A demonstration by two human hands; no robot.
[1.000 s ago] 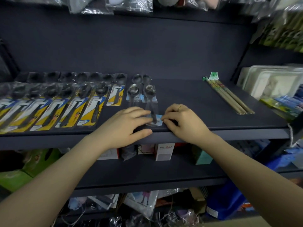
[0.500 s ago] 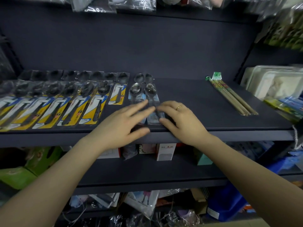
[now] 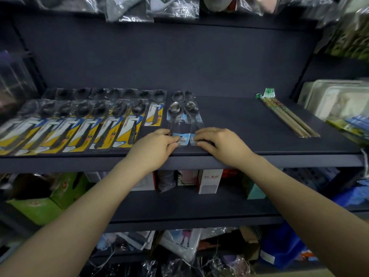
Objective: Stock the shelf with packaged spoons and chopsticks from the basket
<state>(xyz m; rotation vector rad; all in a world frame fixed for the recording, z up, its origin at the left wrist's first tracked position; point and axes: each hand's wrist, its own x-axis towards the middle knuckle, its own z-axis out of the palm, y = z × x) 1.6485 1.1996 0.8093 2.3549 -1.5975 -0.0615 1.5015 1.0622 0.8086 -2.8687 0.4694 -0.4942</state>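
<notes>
A: What's left of your fingers?

B: Yellow-carded spoon packs [image 3: 79, 128] in a row on the shelf [image 3: 239, 124].

A: And your hands?

B: Your left hand [image 3: 157, 145] pinches the near end of one clear spoon pack [image 3: 176, 124] with curled fingers; your right hand [image 3: 217, 142] pinches its neighbour [image 3: 192, 122] the same way.

A: Further right?

B: The chopsticks [image 3: 287, 116], well apart from your right fingers.

Both hands now sit nearer the shelf's front edge [image 3: 259, 156], the left hand [image 3: 157, 144] and right hand [image 3: 217, 142] pinching the blue-labelled ends of the clear spoon packs [image 3: 182, 124], drawn slightly forward.
</notes>
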